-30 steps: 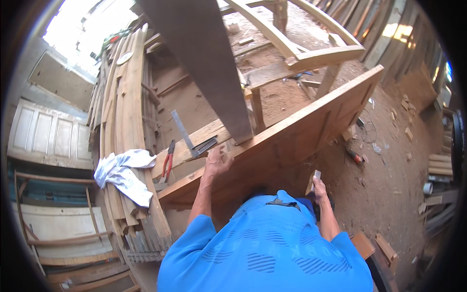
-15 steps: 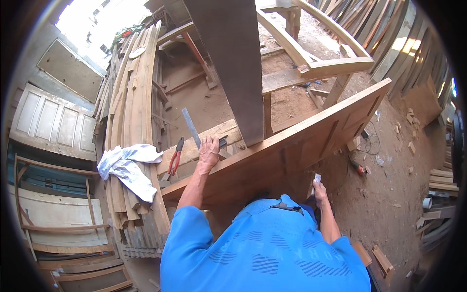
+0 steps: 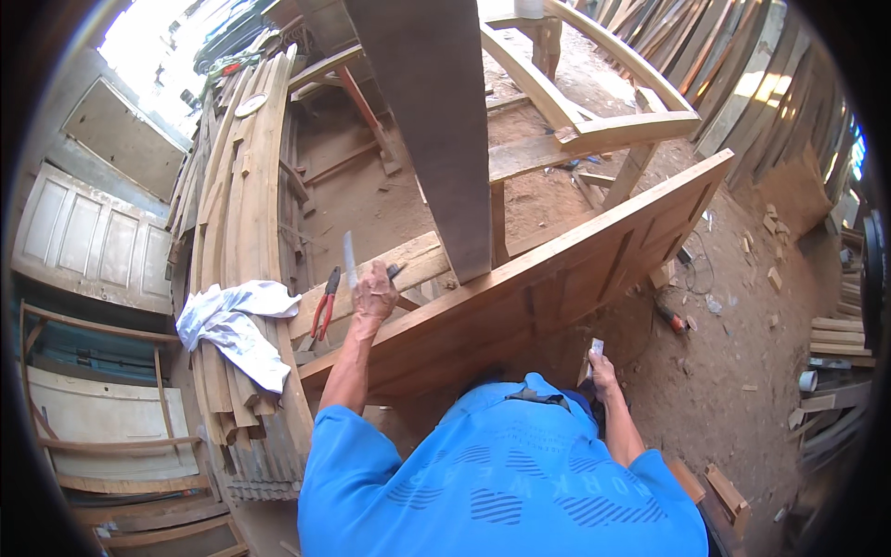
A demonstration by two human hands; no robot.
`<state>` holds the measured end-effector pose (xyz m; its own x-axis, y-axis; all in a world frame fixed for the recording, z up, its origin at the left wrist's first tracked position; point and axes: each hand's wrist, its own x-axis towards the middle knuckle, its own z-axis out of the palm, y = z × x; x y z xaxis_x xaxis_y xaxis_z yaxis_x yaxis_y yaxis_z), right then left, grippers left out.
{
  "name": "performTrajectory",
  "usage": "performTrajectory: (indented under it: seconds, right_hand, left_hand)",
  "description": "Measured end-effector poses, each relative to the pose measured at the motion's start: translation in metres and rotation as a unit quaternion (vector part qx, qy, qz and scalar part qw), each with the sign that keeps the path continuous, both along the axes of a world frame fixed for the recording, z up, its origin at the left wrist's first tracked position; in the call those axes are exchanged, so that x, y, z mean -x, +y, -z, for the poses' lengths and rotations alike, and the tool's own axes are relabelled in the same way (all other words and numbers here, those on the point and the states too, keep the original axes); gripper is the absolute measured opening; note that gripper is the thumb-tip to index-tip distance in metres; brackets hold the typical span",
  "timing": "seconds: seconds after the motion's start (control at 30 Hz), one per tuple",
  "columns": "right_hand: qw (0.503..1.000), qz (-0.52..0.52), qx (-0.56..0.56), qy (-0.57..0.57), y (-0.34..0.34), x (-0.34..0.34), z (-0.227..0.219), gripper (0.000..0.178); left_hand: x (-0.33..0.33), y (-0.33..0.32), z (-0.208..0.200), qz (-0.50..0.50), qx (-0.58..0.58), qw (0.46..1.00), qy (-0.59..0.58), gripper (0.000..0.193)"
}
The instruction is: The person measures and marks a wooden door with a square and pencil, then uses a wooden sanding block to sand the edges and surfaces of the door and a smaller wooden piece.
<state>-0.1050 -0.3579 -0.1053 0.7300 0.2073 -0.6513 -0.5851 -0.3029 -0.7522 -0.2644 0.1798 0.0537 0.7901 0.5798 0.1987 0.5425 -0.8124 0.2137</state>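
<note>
My left hand (image 3: pixel 374 295) is closed round a try square, its metal blade (image 3: pixel 349 258) pointing away from me and a dark end showing beside the fingers. It is above a pale wooden beam (image 3: pixel 415 263), just beyond the upper edge of a brown panelled door (image 3: pixel 529 302) propped on its long side. Red-handled pliers (image 3: pixel 325 304) lie on the beam left of that hand. My right hand (image 3: pixel 603 373), low on the near side of the door, grips a small tool with a pale, flat end (image 3: pixel 597 347); its kind is unclear.
A tall dark board (image 3: pixel 432 130) rises by the door's edge. Long planks (image 3: pixel 243 186) are stacked at left with a white cloth (image 3: pixel 237 320) on them. Beyond stands a wooden frame (image 3: pixel 626 130). An orange-and-black power tool (image 3: pixel 670 317) and wood offcuts (image 3: pixel 773 277) lie on the dirt floor.
My left hand has drawn the try square slightly back, and its blade has turned more upright. The right hand keeps its grip on the small tool. The whole view has shifted slightly.
</note>
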Motion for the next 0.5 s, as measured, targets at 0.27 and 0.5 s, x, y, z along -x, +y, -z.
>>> performTrajectory:
  seconds: [0.27, 0.5]
  right_hand:
    - [0.998, -0.043, 0.024, -0.032, 0.02, -0.005, -0.006, 0.051]
    - [0.997, -0.058, 0.019, -0.037, 0.017, 0.002, -0.012, 0.064]
  left_hand:
    - [0.051, 0.076, 0.009, -0.1, -0.085, 0.981, 0.141, 0.015]
    - [0.038, 0.071, 0.021, -0.148, -0.032, 0.97, 0.188, 0.033]
